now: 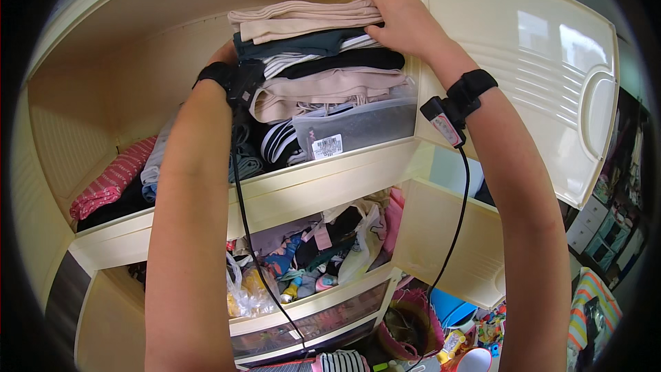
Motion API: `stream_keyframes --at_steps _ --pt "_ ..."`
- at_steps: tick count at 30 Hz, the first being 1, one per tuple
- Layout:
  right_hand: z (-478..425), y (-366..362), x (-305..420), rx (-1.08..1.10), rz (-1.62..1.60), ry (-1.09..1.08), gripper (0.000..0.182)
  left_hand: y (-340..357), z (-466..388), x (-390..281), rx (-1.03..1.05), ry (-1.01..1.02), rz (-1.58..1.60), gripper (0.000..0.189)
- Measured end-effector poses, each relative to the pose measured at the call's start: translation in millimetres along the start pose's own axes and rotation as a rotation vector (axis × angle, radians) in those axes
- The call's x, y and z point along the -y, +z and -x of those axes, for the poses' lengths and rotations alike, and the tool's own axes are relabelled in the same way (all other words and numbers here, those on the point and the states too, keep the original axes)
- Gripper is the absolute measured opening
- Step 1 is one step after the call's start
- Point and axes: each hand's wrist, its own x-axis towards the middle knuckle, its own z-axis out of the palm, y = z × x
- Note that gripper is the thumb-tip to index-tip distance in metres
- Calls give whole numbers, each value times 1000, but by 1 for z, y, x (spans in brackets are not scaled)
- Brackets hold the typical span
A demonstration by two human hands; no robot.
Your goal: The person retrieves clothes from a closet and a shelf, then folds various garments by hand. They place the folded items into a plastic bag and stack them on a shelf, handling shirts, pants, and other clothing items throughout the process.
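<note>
A tall stack of folded clothes fills the right side of the top cabinet compartment. Its topmost piece is a folded beige garment [310, 16], above a dark teal one [289, 45], a black one [346, 63] and a pale pink one [330, 88]. My right hand [400, 18] rests against the stack's upper right side, fingers spread. My left hand [224, 54] is at the stack's left side, its fingers hidden behind the clothes. Under the stack is a translucent zip bag [366, 124] with a label. Both wrists wear black straps with small cabled devices.
A folded red patterned cloth [113, 178] lies at the compartment's left. An open cream door [516, 62] stands at the right, with a lower open door [454, 237] beneath. The lower compartment holds jumbled clothes and plastic bags [361, 243]. A pink-rimmed basket [408, 325] sits below.
</note>
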Motion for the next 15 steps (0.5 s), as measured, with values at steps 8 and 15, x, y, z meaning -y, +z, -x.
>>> stream_keyframes --at_steps 8,15 --pt "9 57 -8 319 379 275 39 -17 -40 -25 -53 -228 140 32" --pt "26 77 -11 313 419 270 30 -16 -29 1 270 -344 247 32"
